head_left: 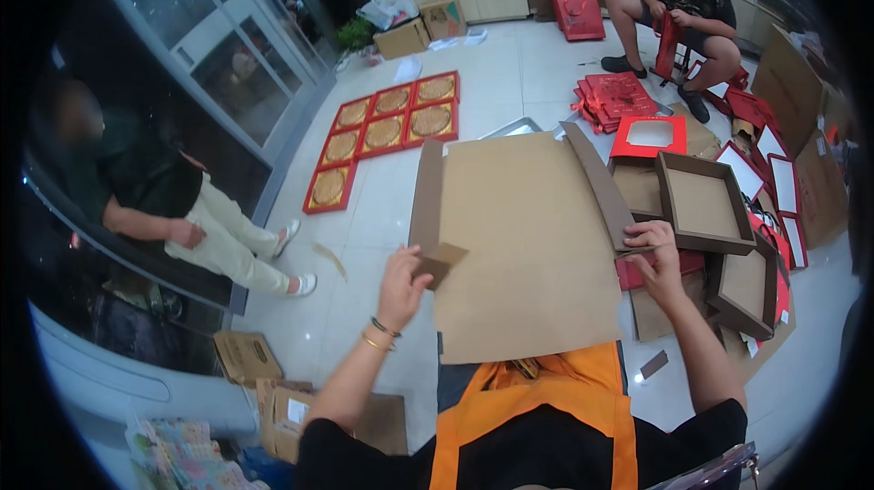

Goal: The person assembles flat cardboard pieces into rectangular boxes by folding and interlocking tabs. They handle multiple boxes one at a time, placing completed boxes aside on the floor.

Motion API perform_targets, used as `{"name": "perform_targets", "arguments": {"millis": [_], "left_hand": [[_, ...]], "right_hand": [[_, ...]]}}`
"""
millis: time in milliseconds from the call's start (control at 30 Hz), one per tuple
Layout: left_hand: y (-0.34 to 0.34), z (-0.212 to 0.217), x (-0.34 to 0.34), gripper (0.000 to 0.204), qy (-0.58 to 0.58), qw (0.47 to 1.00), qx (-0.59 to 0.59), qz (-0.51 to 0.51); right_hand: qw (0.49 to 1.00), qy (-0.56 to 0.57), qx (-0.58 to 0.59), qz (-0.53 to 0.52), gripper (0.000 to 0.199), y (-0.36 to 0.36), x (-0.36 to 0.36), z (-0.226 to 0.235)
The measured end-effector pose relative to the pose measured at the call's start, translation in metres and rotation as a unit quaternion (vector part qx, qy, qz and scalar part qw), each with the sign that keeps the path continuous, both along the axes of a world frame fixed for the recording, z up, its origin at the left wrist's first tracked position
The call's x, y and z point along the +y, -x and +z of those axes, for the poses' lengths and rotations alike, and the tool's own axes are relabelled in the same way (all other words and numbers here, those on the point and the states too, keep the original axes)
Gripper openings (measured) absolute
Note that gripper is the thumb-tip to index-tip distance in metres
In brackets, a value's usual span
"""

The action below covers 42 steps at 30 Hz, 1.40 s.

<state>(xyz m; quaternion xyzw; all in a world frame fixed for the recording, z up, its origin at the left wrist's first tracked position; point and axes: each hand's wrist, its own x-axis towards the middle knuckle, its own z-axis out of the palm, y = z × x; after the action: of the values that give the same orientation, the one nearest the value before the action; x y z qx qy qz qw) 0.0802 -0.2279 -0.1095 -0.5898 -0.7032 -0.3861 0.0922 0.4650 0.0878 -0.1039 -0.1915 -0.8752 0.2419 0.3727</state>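
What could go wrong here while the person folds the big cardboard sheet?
The left hand pinches only a small corner flap of the cardboard sheet, so that flap might tear or crease wrongly. The right hand presses the side flap close to the brown trays; a swing of the sheet could knock them. The sheet also hides the floor below it, so things lying there could be stepped on.

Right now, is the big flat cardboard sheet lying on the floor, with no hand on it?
No, the cardboard sheet is held up: the left hand grips a corner flap and the right hand its right edge.
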Motion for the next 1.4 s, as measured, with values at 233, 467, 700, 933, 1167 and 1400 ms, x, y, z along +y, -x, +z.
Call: {"name": "perform_targets", "arguments": {"millis": [233,467,700,933,1167,1400], "left_hand": [[-0.047,0.004,0.031,0.035,-0.029,0.995,0.098,-0.019],[-0.046,0.007,0.014,0.034,0.014,0.972,0.235,-0.025],[-0.035,-0.012,-0.018,0.058,0.187,0.943,0.261,-0.087],[-0.035,0.009,-0.022,0.073,0.208,0.944,0.233,-0.105],[-0.026,-0.017,-0.026,0.064,0.044,0.967,0.209,-0.14],[-0.022,-0.022,-0.022,0.065,0.059,0.951,0.278,-0.121]], "right_hand": [[0.96,-0.26,-0.107,0.004,0.059,0.045,-0.034,0.014],[0.934,-0.319,-0.115,0.114,0.055,0.061,-0.027,0.018],[0.93,-0.308,-0.057,0.194,0.048,0.06,-0.018,0.019],[0.939,-0.261,-0.137,0.179,0.048,0.039,-0.01,-0.001],[0.891,-0.293,-0.279,0.207,0.061,0.027,-0.005,0.03],[0.872,-0.323,-0.267,0.254,0.09,0.012,0.003,0.034]]}}
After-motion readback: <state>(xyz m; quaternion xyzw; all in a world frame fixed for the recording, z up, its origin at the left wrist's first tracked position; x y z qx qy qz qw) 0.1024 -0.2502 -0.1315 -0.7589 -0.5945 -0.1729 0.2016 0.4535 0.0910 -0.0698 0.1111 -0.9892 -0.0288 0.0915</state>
